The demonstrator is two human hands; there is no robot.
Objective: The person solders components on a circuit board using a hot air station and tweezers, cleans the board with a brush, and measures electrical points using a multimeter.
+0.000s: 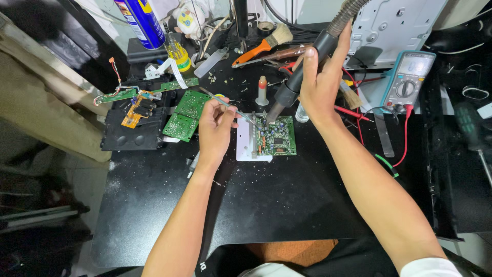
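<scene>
Far left of the left hand [214, 131] a black casing [134, 134] carries loose green circuit boards [185, 117] and an orange flex board [137, 109], lying close to the table's left edge [110, 169]. The left hand is closed on metal tweezers [225, 104], tips touching the top left corner of the small green circuit board [275, 136], which lies on a white plate [246, 146] between the two hands. The right hand [319, 82] is wrapped around a hot-air gun [300, 77], nozzle aimed down just above the same corner. Judging by this, heating is under way and no part has been lifted off yet. Right of the right hand sit a multimeter [408, 82] with red leads [405, 138], near the table's right edge. Toward the person the black mat [266, 205] offers wide room; behind the hands, a brush [264, 45], tools and a spray can [144, 21] crowd in.
</scene>
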